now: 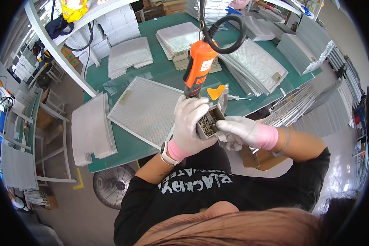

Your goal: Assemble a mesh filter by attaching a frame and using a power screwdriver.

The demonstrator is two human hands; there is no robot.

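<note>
My left hand (189,122), in a white glove with a pink cuff, is wrapped round the left side of a small grey box (202,132). Many small metal screws (207,126) lie in it. From the right, my gloved right hand (244,132) has its thumb at the box's rim and the other fingers curled below, partly hidden. An orange and black electric screwdriver (199,65) hangs just beyond my left fingers. Its lower end is hidden behind them, so whether they touch it does not show.
A flat mesh panel (145,108) lies on the green table (100,162), with panel stacks (92,127) around it. A yellow scraper (215,92) and a thin-shafted tool (238,97) lie beyond the box. Below the table stand a fan (112,186) and a cardboard box (262,160).
</note>
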